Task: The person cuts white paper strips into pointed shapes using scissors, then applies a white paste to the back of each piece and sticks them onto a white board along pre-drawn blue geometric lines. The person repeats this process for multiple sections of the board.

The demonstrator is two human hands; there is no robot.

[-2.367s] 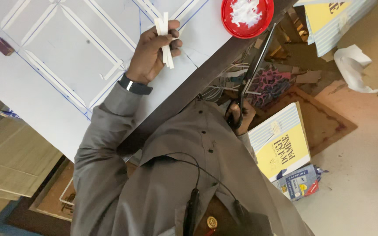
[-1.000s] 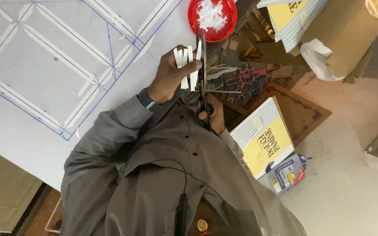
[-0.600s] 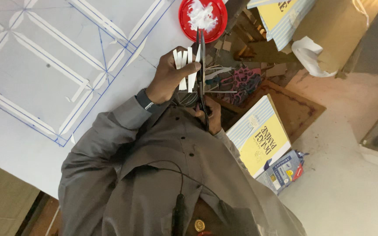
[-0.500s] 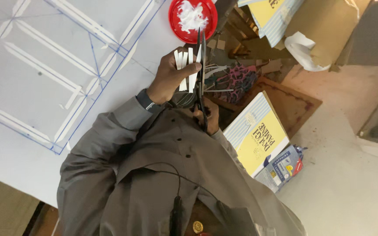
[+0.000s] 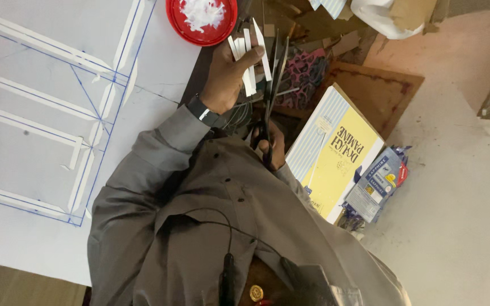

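White sheet [image 5: 41, 226] with blue ruled lines and glued paper strips covers the worktop, and past its edge the floor is a clutter of cardboard scraps. Over that edge the person's left hand [image 5: 225, 76] is closed around a small fan of white paper strips [image 5: 249, 62], thumb pressed across them; the strips stick out past the fingers, their long axes running away from the wrist and splaying slightly toward the red dish [image 5: 201, 20] of white scraps just beyond the knuckles. Right beside the strips, the right hand [image 5: 269, 144] has its fingers through the handles of dark scissors [image 5: 272, 85]. Their blades point the same way as the strips, parted only a sliver, nearly touching the outermost strip. Beside the scissor hand lies a yellow and striped book [image 5: 336, 158], with a blue packet [image 5: 378, 184] beyond it.
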